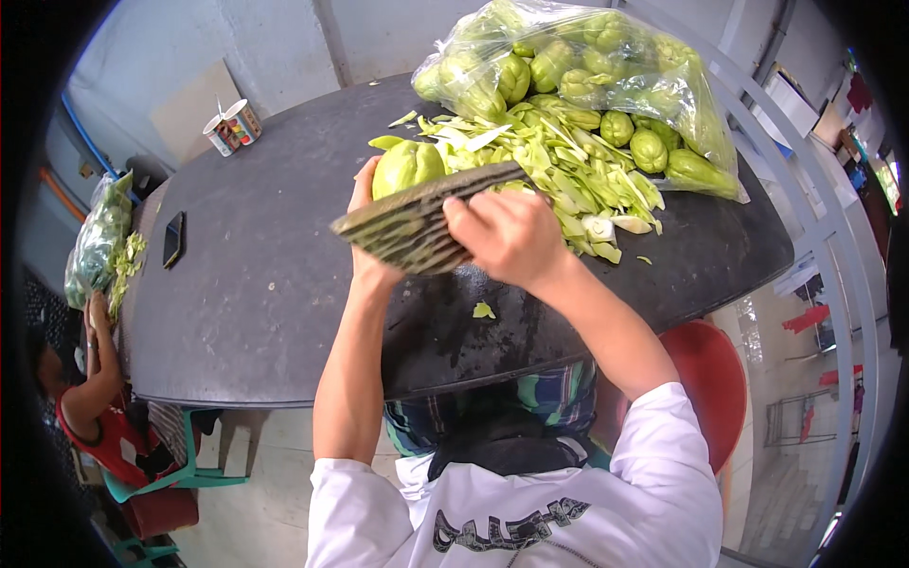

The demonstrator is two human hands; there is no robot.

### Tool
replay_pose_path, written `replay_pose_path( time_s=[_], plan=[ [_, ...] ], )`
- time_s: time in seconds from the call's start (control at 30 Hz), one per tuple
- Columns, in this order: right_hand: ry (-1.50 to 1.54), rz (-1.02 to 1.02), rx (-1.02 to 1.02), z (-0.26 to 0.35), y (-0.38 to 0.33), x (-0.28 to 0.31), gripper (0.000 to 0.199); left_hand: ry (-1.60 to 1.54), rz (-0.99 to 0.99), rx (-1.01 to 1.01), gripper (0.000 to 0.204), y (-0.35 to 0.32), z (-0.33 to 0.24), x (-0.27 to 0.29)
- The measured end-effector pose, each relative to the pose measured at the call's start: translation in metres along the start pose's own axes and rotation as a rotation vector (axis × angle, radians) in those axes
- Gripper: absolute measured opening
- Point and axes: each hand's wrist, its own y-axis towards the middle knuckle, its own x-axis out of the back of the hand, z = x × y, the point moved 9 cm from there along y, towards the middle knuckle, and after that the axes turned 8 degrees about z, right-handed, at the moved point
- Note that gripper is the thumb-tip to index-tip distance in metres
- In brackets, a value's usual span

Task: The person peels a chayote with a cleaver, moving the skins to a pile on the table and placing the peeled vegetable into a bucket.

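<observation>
My left hand [362, 189] is wrapped round a pale green chayote [407, 168] above the table, with a strip of peel standing out at its upper left. My right hand [516, 237] grips a broad-bladed knife [402, 227], whose wide, streaked blade slants across in front of the chayote and hides much of my left hand. Whether the blade's edge touches the chayote I cannot tell. Beyond my hands lies a heap of light green peelings [568, 166]. Behind it, a clear plastic bag [663, 76] lies open with several whole chayotes [649, 150] in and at its mouth.
The dark table [237, 284] has a loose scrap of peel [484, 310] near me. Two paper cups [242, 121] and a phone [173, 239] stand or lie at left. A person in red [99, 417] works beside another bag [99, 237]. A red stool [705, 379] is at right.
</observation>
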Motion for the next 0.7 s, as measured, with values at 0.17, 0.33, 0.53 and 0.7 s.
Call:
replay_pose_path(
  time_s=[0.17,0.33,0.53,0.7],
  plan=[
    [-0.124,0.205,-0.340,-0.086,-0.019,-0.028,0.006,0.030,0.006,0.169,0.089,0.012,-0.025,-0.008],
    [-0.022,0.146,-0.368,-0.071,-0.022,-0.012,0.009,-0.026,0.035,0.176,0.089,0.007,-0.025,-0.014],
    [-0.017,0.005,-0.042,-0.023,-0.004,0.012,0.010,-0.088,0.026,0.142,0.088,0.004,-0.019,-0.014],
    [-0.073,0.422,-0.584,-0.104,-0.027,-0.035,0.013,0.115,0.096,0.169,0.092,0.000,-0.024,-0.029]
  ],
)
